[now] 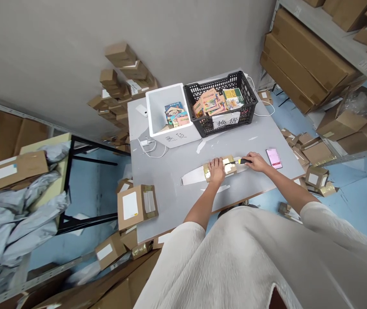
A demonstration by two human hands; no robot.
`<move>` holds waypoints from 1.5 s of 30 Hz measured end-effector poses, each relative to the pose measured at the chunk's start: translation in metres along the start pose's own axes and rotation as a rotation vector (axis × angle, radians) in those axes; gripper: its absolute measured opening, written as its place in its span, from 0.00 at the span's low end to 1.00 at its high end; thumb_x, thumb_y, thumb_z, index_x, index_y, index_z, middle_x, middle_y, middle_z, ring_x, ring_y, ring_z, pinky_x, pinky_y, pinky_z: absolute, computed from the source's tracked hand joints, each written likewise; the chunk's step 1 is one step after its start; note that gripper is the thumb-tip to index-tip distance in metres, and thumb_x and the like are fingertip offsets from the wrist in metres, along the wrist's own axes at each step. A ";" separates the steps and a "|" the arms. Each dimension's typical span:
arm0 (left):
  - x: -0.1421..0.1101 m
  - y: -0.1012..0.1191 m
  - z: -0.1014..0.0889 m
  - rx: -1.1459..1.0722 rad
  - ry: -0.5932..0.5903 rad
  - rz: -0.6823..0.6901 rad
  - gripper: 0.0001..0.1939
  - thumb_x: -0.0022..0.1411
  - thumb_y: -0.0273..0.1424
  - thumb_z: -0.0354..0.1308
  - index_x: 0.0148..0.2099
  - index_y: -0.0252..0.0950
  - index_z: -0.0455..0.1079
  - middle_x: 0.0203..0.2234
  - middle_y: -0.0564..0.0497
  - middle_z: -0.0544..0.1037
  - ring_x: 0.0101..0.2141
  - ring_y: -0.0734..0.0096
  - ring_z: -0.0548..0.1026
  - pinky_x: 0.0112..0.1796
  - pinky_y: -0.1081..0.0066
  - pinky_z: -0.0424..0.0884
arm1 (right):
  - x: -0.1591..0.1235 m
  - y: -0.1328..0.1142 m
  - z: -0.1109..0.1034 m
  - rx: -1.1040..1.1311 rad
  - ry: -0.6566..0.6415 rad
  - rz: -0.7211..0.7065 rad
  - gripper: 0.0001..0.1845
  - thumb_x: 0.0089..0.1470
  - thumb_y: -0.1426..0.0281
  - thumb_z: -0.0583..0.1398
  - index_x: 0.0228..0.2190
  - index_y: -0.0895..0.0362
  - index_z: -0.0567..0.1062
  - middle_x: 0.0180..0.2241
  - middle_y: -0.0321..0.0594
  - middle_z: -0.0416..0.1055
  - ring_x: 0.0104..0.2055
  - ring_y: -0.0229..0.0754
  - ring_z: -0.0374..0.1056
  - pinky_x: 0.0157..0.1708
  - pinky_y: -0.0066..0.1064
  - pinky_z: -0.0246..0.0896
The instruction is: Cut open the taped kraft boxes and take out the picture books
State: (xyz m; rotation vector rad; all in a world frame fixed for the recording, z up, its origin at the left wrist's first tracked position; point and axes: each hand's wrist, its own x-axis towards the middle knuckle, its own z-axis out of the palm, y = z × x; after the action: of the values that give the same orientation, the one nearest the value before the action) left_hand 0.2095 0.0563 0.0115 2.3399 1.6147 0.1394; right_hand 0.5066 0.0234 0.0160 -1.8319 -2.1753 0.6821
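Left hand [217, 168] pins one parcel [224, 167] — right hand [257, 162] grips one knife [244, 161].

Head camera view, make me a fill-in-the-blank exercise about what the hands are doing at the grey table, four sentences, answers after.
1. The left hand presses flat on a small cardboard ____ on the grey table.
2. The right hand grips a yellow and black ____ beside that package.
3. The phone with the pink screen lies to the ____ of the right hand.
4. The black basket of books stands to the right of a ____ foam bin.

Missing words: box; cutter; right; white
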 end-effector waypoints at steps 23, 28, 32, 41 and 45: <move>-0.057 -0.075 0.012 -0.452 0.021 -0.189 0.51 0.60 0.38 0.72 0.79 0.40 0.53 0.73 0.33 0.57 0.71 0.39 0.64 0.68 0.45 0.65 | 0.008 -0.063 0.044 0.536 0.081 0.157 0.23 0.68 0.54 0.60 0.58 0.51 0.78 0.57 0.46 0.81 0.57 0.55 0.76 0.59 0.47 0.72; -0.041 -0.066 0.010 -0.584 0.010 -0.259 0.48 0.62 0.45 0.72 0.78 0.45 0.57 0.70 0.39 0.62 0.67 0.45 0.69 0.65 0.53 0.69 | 0.008 -0.063 0.039 0.565 0.155 0.206 0.25 0.68 0.51 0.59 0.58 0.52 0.75 0.58 0.47 0.80 0.60 0.55 0.75 0.61 0.47 0.70; -0.027 -0.055 0.006 -0.588 -0.055 -0.290 0.43 0.62 0.52 0.71 0.74 0.47 0.64 0.64 0.41 0.70 0.62 0.49 0.74 0.63 0.57 0.70 | 0.006 -0.050 0.032 0.567 0.215 0.287 0.25 0.69 0.50 0.56 0.57 0.52 0.74 0.58 0.48 0.79 0.60 0.54 0.75 0.62 0.47 0.69; -0.005 -0.049 0.023 -0.741 -0.020 -0.317 0.46 0.69 0.42 0.65 0.81 0.37 0.48 0.66 0.36 0.74 0.62 0.51 0.76 0.61 0.58 0.71 | -0.004 -0.036 0.039 0.598 0.228 0.406 0.23 0.67 0.49 0.56 0.53 0.51 0.73 0.57 0.48 0.79 0.58 0.54 0.74 0.60 0.47 0.69; -0.008 -0.055 0.033 -0.750 -0.060 -0.269 0.39 0.70 0.37 0.62 0.77 0.36 0.56 0.64 0.35 0.77 0.60 0.52 0.78 0.60 0.58 0.72 | -0.006 -0.034 0.042 0.586 0.190 0.439 0.24 0.66 0.49 0.56 0.54 0.51 0.73 0.56 0.48 0.79 0.56 0.54 0.75 0.58 0.48 0.70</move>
State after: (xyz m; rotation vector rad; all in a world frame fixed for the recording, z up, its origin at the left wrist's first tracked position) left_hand 0.1652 0.0603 -0.0357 1.5378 1.4839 0.5091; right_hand 0.4593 0.0050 -0.0038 -1.9341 -1.2688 1.0428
